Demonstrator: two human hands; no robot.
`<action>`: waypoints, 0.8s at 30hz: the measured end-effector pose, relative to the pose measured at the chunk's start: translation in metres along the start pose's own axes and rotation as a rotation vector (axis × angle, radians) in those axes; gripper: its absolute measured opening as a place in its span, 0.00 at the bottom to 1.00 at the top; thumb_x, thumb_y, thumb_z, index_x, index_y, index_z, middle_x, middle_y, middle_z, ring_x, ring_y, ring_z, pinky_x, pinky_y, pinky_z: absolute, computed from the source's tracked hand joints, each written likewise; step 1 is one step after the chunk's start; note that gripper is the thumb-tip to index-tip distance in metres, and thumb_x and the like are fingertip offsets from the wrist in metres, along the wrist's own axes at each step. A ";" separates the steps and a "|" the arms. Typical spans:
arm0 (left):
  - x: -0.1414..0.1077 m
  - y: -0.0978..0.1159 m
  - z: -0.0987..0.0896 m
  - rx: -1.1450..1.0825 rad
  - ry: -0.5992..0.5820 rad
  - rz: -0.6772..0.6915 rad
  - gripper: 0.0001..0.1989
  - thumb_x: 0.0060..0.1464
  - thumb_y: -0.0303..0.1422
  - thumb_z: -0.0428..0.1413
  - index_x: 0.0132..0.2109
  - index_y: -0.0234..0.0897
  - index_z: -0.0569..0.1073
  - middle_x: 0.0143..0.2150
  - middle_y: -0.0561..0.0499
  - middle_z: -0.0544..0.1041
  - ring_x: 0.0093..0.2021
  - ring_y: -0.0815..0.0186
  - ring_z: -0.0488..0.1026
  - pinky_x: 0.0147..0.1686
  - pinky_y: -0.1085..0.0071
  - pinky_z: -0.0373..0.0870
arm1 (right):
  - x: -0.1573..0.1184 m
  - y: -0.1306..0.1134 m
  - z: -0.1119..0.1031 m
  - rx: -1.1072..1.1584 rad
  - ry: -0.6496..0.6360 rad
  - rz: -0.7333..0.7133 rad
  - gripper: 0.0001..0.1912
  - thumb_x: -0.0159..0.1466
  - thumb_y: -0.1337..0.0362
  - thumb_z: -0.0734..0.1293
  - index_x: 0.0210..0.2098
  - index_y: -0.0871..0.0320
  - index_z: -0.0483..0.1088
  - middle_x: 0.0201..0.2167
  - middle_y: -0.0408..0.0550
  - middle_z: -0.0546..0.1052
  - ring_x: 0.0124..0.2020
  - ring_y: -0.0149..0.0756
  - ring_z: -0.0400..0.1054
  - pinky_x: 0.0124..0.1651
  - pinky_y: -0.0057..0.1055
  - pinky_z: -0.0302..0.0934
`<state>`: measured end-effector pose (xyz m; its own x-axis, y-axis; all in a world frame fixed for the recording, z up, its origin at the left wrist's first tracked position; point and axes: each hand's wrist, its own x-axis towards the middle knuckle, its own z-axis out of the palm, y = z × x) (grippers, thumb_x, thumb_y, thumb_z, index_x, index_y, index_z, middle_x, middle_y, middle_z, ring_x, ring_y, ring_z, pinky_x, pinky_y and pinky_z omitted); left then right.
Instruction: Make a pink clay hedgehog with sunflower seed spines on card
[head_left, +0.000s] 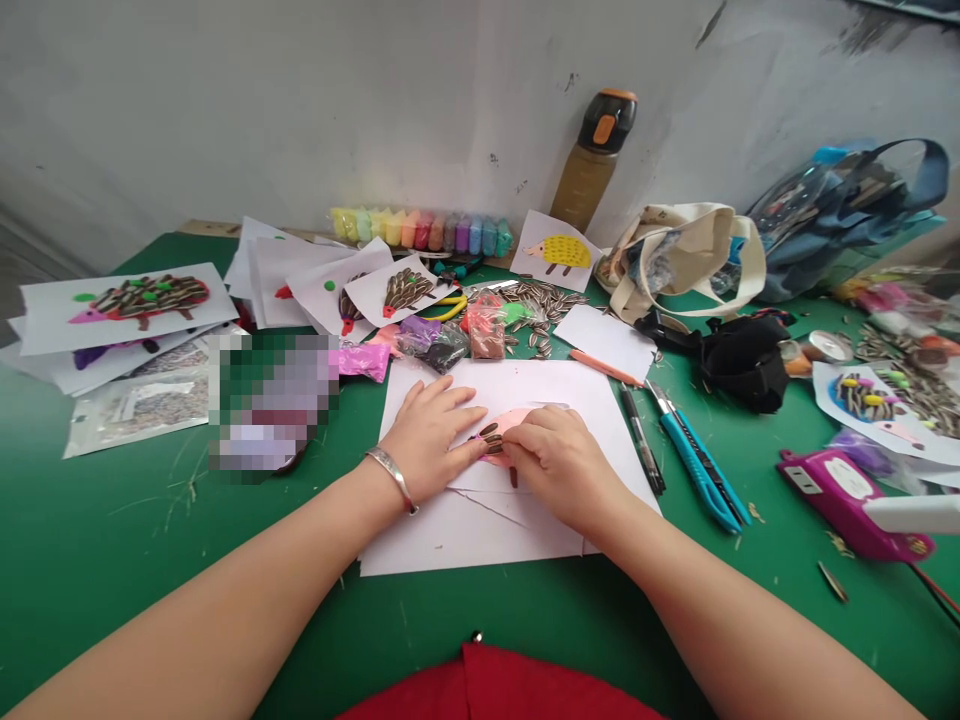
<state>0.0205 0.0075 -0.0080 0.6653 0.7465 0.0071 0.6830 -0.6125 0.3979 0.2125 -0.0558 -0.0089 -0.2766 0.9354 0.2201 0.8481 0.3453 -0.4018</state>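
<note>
On a stack of white paper (420, 545) lies a pink clay hedgehog shape (514, 417) with a short brown leg. Several striped sunflower seeds (491, 438) are stuck on its left part. My left hand (429, 440) rests flat on the paper with its fingers spread, the thumb tip touching the seeds. My right hand (562, 460) is closed in a pinch over the pink clay, at the end of a sunflower seed; its fingers cover much of the shape.
Bags of coloured clay (442, 342) and a sunflower seed pile (544, 300) lie behind the paper. At right are a pen (641, 440), blue utility knife (697, 460) and purple device (847, 500). Finished hedgehog pictures (127, 310) lie left. A bottle (596, 160) stands by the wall.
</note>
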 end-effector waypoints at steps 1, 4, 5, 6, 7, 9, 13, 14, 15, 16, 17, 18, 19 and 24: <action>0.000 0.000 0.000 -0.001 0.003 0.003 0.18 0.58 0.43 0.53 0.53 0.43 0.74 0.60 0.45 0.69 0.65 0.46 0.55 0.62 0.43 0.52 | 0.000 0.000 -0.001 0.009 -0.001 0.003 0.14 0.66 0.66 0.61 0.27 0.56 0.74 0.26 0.45 0.71 0.33 0.34 0.62 0.40 0.33 0.48; -0.001 -0.001 0.000 -0.004 0.010 0.016 0.17 0.59 0.43 0.52 0.51 0.42 0.75 0.60 0.45 0.69 0.65 0.47 0.55 0.61 0.43 0.53 | 0.000 0.002 -0.007 0.025 0.001 0.030 0.12 0.65 0.67 0.63 0.27 0.55 0.74 0.27 0.44 0.72 0.33 0.33 0.63 0.39 0.32 0.48; -0.001 -0.001 0.000 -0.006 0.011 0.020 0.18 0.59 0.43 0.52 0.51 0.42 0.75 0.60 0.45 0.69 0.65 0.46 0.55 0.61 0.43 0.53 | 0.000 0.004 -0.009 0.028 0.007 0.045 0.12 0.65 0.67 0.63 0.27 0.55 0.74 0.27 0.44 0.72 0.33 0.34 0.63 0.39 0.32 0.49; -0.001 -0.001 0.000 -0.008 0.012 0.023 0.18 0.59 0.43 0.52 0.51 0.42 0.75 0.60 0.45 0.69 0.65 0.46 0.55 0.61 0.43 0.53 | -0.001 0.005 -0.011 0.028 0.014 0.064 0.12 0.64 0.68 0.63 0.27 0.55 0.74 0.27 0.44 0.72 0.33 0.34 0.63 0.39 0.32 0.49; -0.001 -0.002 0.000 -0.011 0.012 0.026 0.18 0.59 0.43 0.51 0.52 0.42 0.75 0.60 0.45 0.69 0.64 0.46 0.55 0.61 0.43 0.53 | -0.001 0.006 -0.013 0.027 0.019 0.081 0.12 0.64 0.69 0.63 0.27 0.55 0.74 0.27 0.44 0.72 0.34 0.34 0.63 0.39 0.32 0.49; 0.000 -0.003 0.000 -0.020 0.008 0.035 0.18 0.60 0.43 0.50 0.52 0.42 0.74 0.60 0.45 0.69 0.64 0.46 0.56 0.61 0.43 0.52 | -0.001 0.008 -0.016 0.024 0.023 0.109 0.12 0.64 0.69 0.63 0.26 0.56 0.73 0.27 0.45 0.72 0.34 0.35 0.63 0.39 0.33 0.50; 0.000 -0.005 -0.001 -0.033 -0.013 0.043 0.20 0.63 0.43 0.46 0.53 0.41 0.74 0.61 0.45 0.68 0.64 0.48 0.55 0.63 0.44 0.50 | -0.001 0.010 -0.018 0.020 0.024 0.113 0.12 0.64 0.69 0.62 0.27 0.56 0.73 0.27 0.45 0.73 0.34 0.35 0.63 0.39 0.33 0.50; 0.000 -0.005 -0.001 -0.033 -0.016 0.042 0.20 0.63 0.42 0.44 0.53 0.41 0.74 0.61 0.45 0.68 0.65 0.48 0.55 0.63 0.44 0.49 | -0.001 0.011 -0.018 0.020 0.026 0.110 0.11 0.64 0.69 0.62 0.27 0.56 0.73 0.27 0.45 0.73 0.34 0.35 0.64 0.39 0.33 0.51; 0.000 -0.005 -0.001 -0.031 -0.016 0.042 0.20 0.64 0.43 0.44 0.53 0.41 0.74 0.61 0.45 0.68 0.65 0.48 0.55 0.63 0.45 0.49 | -0.001 0.011 -0.018 0.021 0.030 0.107 0.11 0.64 0.69 0.62 0.27 0.56 0.73 0.27 0.45 0.73 0.34 0.35 0.64 0.40 0.33 0.51; -0.001 -0.005 -0.001 -0.027 -0.016 0.044 0.21 0.63 0.43 0.44 0.53 0.41 0.74 0.61 0.45 0.68 0.65 0.48 0.54 0.63 0.45 0.49 | -0.001 0.011 -0.018 0.022 0.035 0.105 0.11 0.64 0.70 0.62 0.28 0.56 0.74 0.27 0.45 0.73 0.34 0.35 0.64 0.40 0.33 0.51; -0.001 -0.005 -0.001 -0.019 -0.016 0.046 0.21 0.63 0.44 0.44 0.53 0.41 0.74 0.61 0.45 0.68 0.65 0.47 0.54 0.62 0.45 0.50 | -0.001 0.011 -0.018 0.024 0.041 0.102 0.10 0.63 0.70 0.63 0.28 0.56 0.74 0.28 0.45 0.73 0.34 0.35 0.64 0.40 0.33 0.51; -0.001 -0.004 -0.001 -0.008 -0.016 0.045 0.22 0.62 0.46 0.45 0.53 0.41 0.74 0.61 0.44 0.68 0.65 0.47 0.54 0.62 0.45 0.50 | -0.001 0.011 -0.018 0.026 0.048 0.099 0.10 0.63 0.70 0.63 0.29 0.56 0.74 0.28 0.45 0.73 0.34 0.35 0.64 0.40 0.33 0.52; 0.000 -0.003 -0.002 0.004 -0.018 0.041 0.22 0.62 0.46 0.47 0.53 0.40 0.74 0.61 0.44 0.68 0.65 0.46 0.54 0.62 0.45 0.50 | -0.001 0.011 -0.018 0.028 0.052 0.095 0.10 0.63 0.71 0.63 0.29 0.56 0.74 0.28 0.45 0.74 0.35 0.35 0.64 0.40 0.33 0.52; 0.000 0.001 -0.001 0.031 -0.021 0.031 0.20 0.60 0.46 0.49 0.53 0.41 0.74 0.61 0.44 0.68 0.64 0.45 0.55 0.60 0.44 0.52 | -0.001 0.010 -0.018 0.021 0.048 0.091 0.10 0.63 0.71 0.63 0.30 0.56 0.75 0.27 0.45 0.73 0.34 0.35 0.64 0.40 0.33 0.53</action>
<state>0.0207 0.0076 -0.0068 0.6923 0.7216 -0.0002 0.6706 -0.6434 0.3692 0.2288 -0.0544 0.0028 -0.1767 0.9585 0.2237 0.8588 0.2612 -0.4407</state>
